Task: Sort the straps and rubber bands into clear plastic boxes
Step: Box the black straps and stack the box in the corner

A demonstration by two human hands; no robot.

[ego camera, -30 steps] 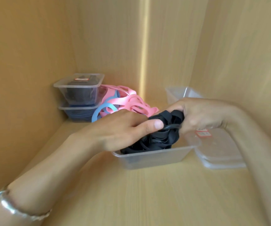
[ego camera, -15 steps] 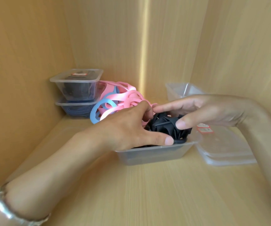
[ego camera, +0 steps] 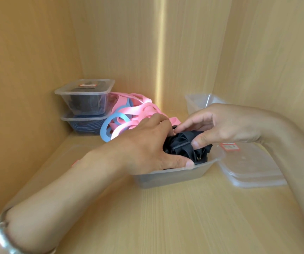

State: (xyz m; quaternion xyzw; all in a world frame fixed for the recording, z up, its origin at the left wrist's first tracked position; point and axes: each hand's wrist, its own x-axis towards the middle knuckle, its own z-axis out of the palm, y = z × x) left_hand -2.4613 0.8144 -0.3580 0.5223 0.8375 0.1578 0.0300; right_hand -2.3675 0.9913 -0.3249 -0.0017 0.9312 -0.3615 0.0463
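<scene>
A bundle of black straps [ego camera: 184, 146] sits in a clear plastic box [ego camera: 175, 176] at the middle of the shelf. My left hand [ego camera: 147, 147] cups the bundle from the left, thumb along its front and fingers behind it. My right hand [ego camera: 226, 125] comes from the right and presses its thumb and straight fingers on top of the bundle. Behind the box lies a loose pile of pink bands [ego camera: 142, 110] with a light blue band [ego camera: 109, 125] at its left.
Two lidded clear boxes are stacked in the back left corner, the upper box [ego camera: 87, 99] with dark straps, the lower box [ego camera: 85, 124] with blue ones. An empty clear box [ego camera: 197, 101] stands at the back right. Clear lids [ego camera: 250, 169] lie right of the middle box. Wooden walls enclose three sides.
The black bundle has gone from held above the box down into it. My right hand let go of it and now presses on it with straighter fingers; my left hand shifted around its left side.
</scene>
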